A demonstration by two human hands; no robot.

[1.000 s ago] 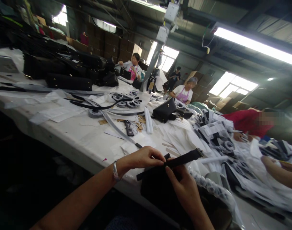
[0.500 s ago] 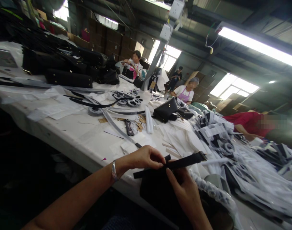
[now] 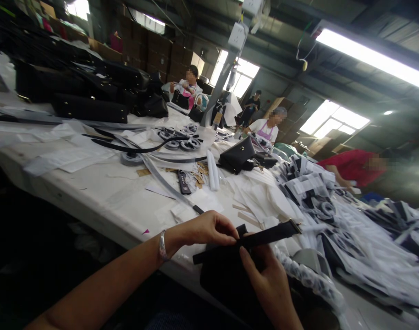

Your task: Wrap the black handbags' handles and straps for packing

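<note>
A dark strap [image 3: 273, 234] with a metal end lies across the top of a black bag [image 3: 226, 279] at the table's near edge. My left hand [image 3: 216, 228], a bracelet on its wrist, pinches the strap near its middle with thumb and fingertips. My right hand [image 3: 266, 270] is closed around the bag's upper edge, its thumb pressed just below the strap and its fingers mostly hidden behind. Dark shadow blurs the lower part of the bag.
On the white table [image 3: 102, 192] lie loose black straps [image 3: 137, 149], a black tag [image 3: 184, 182] and a black handbag [image 3: 237, 156]. More black bags [image 3: 92, 108] are heaped at the far left. Wrapped pieces [image 3: 309, 188] pile up at the right, near a person in red [image 3: 354, 167].
Both hands keep their hold on the strap and bag with only slight shifts. The view has tilted a little. The person in red has drawn an arm back from the pile.
</note>
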